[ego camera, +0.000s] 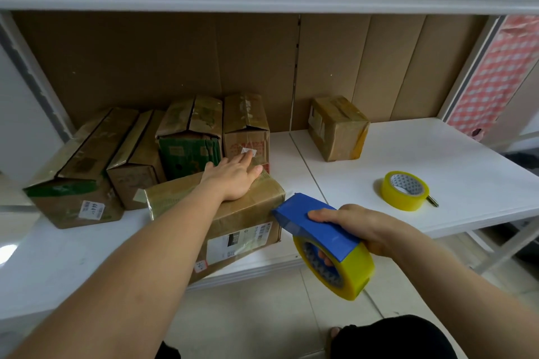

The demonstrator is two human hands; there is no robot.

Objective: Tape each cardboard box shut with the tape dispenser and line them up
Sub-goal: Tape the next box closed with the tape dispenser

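1. On the white shelf (437, 154), head view, the nearest box (233, 221) lies at the front edge, directly under the left hand (233, 181). The hand lies flat on the box top with fingers straight and slightly spread, gripping nothing.
2. Just right of that box, the right hand (358, 227) holds the tape dispenser (320, 230), fingers curled through the core of its yellow tape roll and thumb laid on the blue cover. The dispenser's front end sits close to the box's right top corner; contact cannot be confirmed.
3. Nearest box: brown cardboard, glossy tape across the top, a white shipping label on the front face, a small sticker at the lower left corner.
4. Behind it, four boxes (145, 154) stand side by side toward the cardboard back panel (175, 61); two show green print, and the leftmost carries a small white label.
5. A single taped box (338, 128) stands apart, right of the row, near the back.
6. A spare yellow tape roll (404, 191) lies flat on the shelf, well right of the dispenser, a small dark object touching its right side.
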